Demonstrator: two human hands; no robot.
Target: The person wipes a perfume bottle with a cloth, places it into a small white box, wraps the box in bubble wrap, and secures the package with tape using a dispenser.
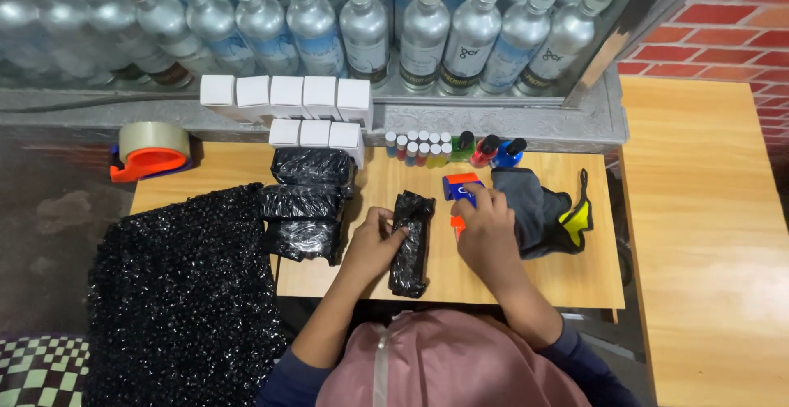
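The left hand [371, 239] lay curled over the upper side of a long black-wrapped parcel [410, 243], fingers closed against the wrap and pinning it flat on the bench [567, 280]. The right hand [485, 230] was closed round an orange and blue tape dispenser [461, 193], just right of the parcel's top end and not touching it. I took this for the sealing step: the parcel wrapped, the tape about to go on. The next move would call for bringing the dispenser across onto the wrap while the left hand kept the loose fold tight. Both forearms reached forward from the body, wrists low, elbows tucked in.

Left of the parcel sat a stack of wrapped parcels [306, 206], and beyond them a black bubble-wrap sheet [181, 292] draped over the bench edge. White boxes [283, 95] lined the ledge behind, small vials [419, 148] beside them, a dark cloth [534, 210] to the right, a large tape roll [152, 148] far left, silver bottles [370, 29] above.
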